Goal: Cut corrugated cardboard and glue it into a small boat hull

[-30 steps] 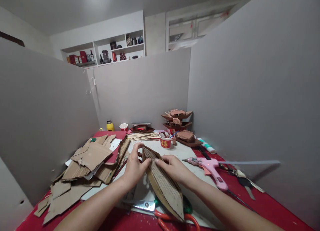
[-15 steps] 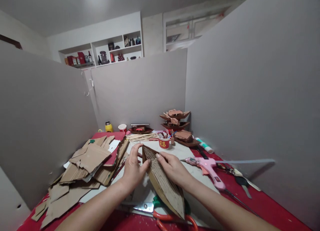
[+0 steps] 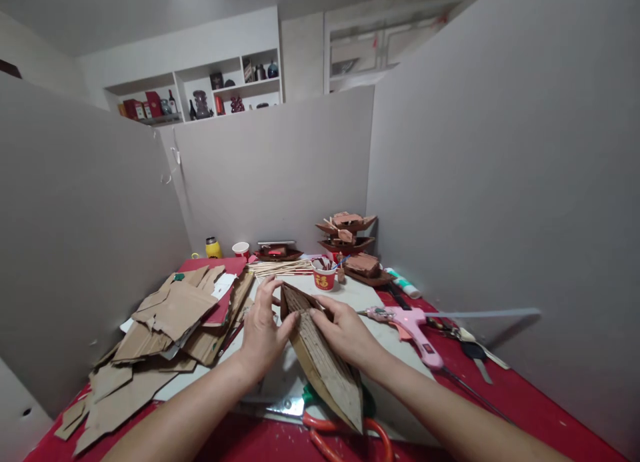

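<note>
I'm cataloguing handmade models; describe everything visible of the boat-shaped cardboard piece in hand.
The boat-shaped cardboard piece is brown, with pointed ends, a ridged, lined inner face and smoother raised sides. It slants in view, far tip leftward. The left hand holds it near that tip, the right hand along its right side, thumb inside. Its near end overlaps the orange-handled scissors in view; contact is unclear.

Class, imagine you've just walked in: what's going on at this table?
A person holds a boat-shaped cardboard piece near its far end, with a left-hand grip and a right-hand grip. Orange-handled scissors are partly hidden by its near end. Torn cardboard is piled to the left, a pink glue gun lies to the right, and small boats stand at the back.
</note>
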### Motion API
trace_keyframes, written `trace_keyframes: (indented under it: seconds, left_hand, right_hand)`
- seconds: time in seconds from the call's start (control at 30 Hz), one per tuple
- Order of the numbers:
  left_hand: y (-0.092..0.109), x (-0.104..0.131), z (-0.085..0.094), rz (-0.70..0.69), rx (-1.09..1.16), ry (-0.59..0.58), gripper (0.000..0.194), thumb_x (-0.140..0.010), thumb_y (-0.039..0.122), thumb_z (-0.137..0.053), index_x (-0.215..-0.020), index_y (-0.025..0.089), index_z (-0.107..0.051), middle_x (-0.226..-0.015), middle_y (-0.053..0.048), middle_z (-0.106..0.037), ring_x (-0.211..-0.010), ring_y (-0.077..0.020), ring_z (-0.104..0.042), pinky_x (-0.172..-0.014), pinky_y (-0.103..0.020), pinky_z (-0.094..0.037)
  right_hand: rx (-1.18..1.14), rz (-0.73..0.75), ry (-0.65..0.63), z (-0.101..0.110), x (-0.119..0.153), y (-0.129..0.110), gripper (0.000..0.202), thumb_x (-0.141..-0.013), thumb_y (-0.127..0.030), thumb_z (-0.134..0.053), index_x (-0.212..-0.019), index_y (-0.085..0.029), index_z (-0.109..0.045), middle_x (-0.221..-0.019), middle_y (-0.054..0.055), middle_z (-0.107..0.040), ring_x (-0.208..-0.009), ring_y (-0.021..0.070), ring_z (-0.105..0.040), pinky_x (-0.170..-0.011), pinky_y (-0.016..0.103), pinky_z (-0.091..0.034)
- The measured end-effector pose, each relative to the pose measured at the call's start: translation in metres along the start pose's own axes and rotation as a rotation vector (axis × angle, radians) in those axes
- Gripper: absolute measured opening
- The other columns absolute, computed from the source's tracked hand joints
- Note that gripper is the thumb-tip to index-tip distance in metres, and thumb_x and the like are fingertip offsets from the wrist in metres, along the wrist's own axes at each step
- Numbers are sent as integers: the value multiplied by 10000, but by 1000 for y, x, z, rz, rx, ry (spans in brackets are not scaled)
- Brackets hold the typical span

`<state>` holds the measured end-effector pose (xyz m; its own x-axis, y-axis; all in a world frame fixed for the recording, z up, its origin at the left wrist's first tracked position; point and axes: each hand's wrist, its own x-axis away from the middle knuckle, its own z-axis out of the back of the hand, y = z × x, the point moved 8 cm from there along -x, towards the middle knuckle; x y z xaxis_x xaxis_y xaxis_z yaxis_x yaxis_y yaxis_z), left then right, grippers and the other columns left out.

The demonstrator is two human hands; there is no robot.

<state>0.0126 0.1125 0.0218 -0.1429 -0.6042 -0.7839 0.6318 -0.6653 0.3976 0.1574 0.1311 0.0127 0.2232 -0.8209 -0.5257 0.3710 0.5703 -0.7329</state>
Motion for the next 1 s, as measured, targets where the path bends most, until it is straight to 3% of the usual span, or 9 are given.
trace_keyframes:
  seconds: [0.3, 0.43, 0.6, 0.77, 1.0]
  left_hand:
    - [5, -2, 1, -23, -103, -47, 585, -791, 221, -659, -1300, 224, -370, -1441, -179, -417, -877, -211, -635, -826, -411, -519]
    - [4, -3, 1, -10, -141, -52, 570, -778, 201, -674, -1273, 229, -391, -1435, -178, -429, -919, -236, -647, -805, -422, -532]
    - [10, -1, 5, -70, -190, 6, 561, -795, 223, -669, -1275, 223, -379, -1438, -181, -421, -1199, -296, -538, -838, -411, -533]
    - [13, 0, 5, -92, -209, 26, 574, -799, 248, -677, -1279, 212, -365, -1422, -194, -431, -1199, -284, -543, -848, -403, -537]
    - [16, 1, 3, -133, -223, 20, 473, -813, 217, -648, -1223, 196, -414, -1419, -197, -425, -1327, -293, -407, -979, -458, -462]
  right_hand:
    - [-8, -23, 31, 3, 5, 0, 289, -922, -332, -425, -862, -178, -662, -837, 53, -715, -808, 234, -640, -757, 315, -464]
    - [2, 2, 47, 3, 5, -2, 296, -930, -309, -416, -904, -169, -676, -866, 60, -727, -813, 229, -653, -753, 310, -479]
    - [23, 21, 76, 3, 6, -3, 319, -937, -325, -416, -1042, -174, -678, -1008, 81, -729, -929, 239, -656, -843, 332, -481]
    - [34, 5, 97, 4, 9, 0, 351, -936, -339, -410, -1132, -178, -652, -1114, 100, -706, -1040, 253, -637, -935, 378, -458]
    - [61, -6, 108, 5, 5, 4, 378, -939, -335, -389, -1143, -165, -658, -1148, 124, -694, -1065, 269, -633, -949, 410, -458]
